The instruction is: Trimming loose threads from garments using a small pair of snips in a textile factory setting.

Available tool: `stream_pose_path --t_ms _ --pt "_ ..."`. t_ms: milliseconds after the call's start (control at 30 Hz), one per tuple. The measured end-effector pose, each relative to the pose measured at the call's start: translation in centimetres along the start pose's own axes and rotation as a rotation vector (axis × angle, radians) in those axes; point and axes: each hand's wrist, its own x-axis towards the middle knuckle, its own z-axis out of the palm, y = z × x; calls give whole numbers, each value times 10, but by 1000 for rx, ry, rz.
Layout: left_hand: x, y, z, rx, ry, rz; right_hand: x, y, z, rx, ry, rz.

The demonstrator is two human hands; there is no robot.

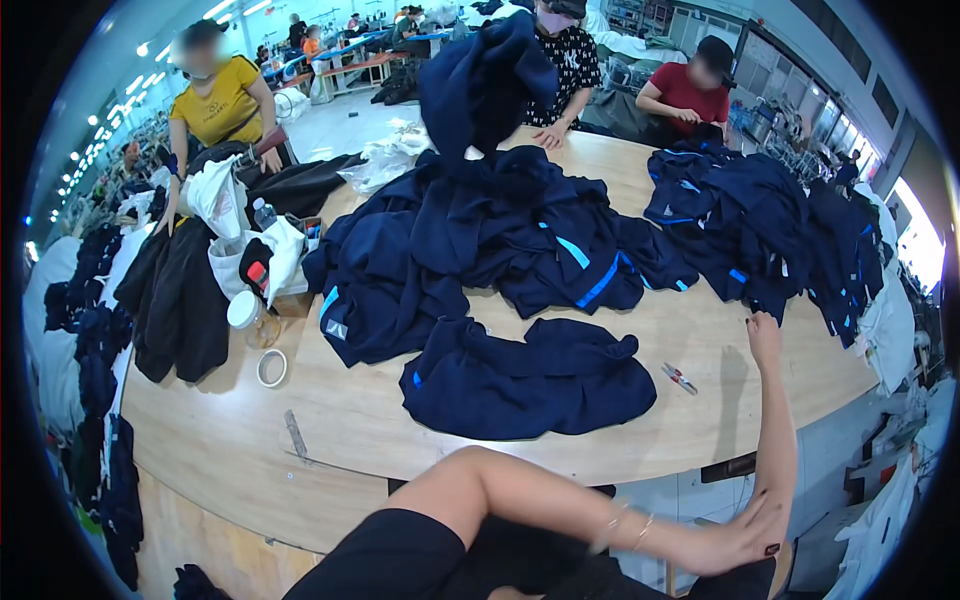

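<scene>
My right arm reaches forward along the right side of the table. At its end, my right hand [765,338] is closed at the lower edge of a pile of navy garments [730,215] with bright blue trim, gripping a bit of the cloth. My left arm crosses in front of me. Its hand [735,540] rests with fingers stretched out against my right arm near the elbow, holding nothing. A folded navy garment [530,380] lies before me, and small red-handled thread snips [679,378] are to its right.
A larger navy heap [470,230] fills mid-table; a bundled navy garment [485,85] appears in mid-air above it. At left are dark clothing [185,290], a clear jar [252,318] and a tape roll [271,368]. Three people stand across the table.
</scene>
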Motion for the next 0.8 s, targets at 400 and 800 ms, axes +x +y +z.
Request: stream_pose_path --t_ms 400,800 --pt "-58 -19 1 -391 -537 -25 52 61 -74 -143 -117 -66" --pt "-92 43 -47 -496 -366 -217 38 48 -103 -232 -240 3"
